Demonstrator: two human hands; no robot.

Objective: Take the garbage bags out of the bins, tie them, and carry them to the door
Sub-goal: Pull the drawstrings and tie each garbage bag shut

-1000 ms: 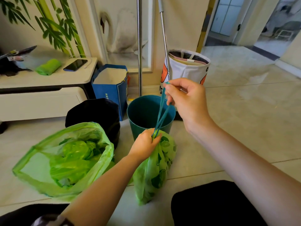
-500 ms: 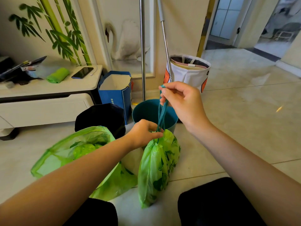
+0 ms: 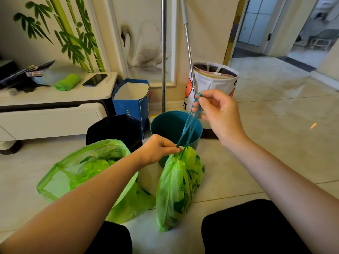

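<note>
A small green garbage bag (image 3: 178, 187) hangs in front of me with its mouth gathered. My left hand (image 3: 157, 151) pinches the bag's neck. My right hand (image 3: 218, 112) holds the teal drawstrings (image 3: 189, 129) pulled taut upward to the right. A second green garbage bag (image 3: 60, 180) lies open on the floor at the left, with crumpled green plastic inside. Behind the bags stand a teal bin (image 3: 165, 125), unlined, and a black bin (image 3: 113, 131).
A blue paper bag (image 3: 132, 105) and a white fabric basket (image 3: 212, 83) stand by the wall with two poles (image 3: 163, 52). A low white cabinet (image 3: 51, 109) at the left carries a phone and a green roll. The open doorway (image 3: 256, 28) is at the far right.
My view has shifted, so the bags sit further right in frame. My left hand has moved from a fist around the cinched neck to a pinch at the top. My right hand keeps the drawstrings raised.
</note>
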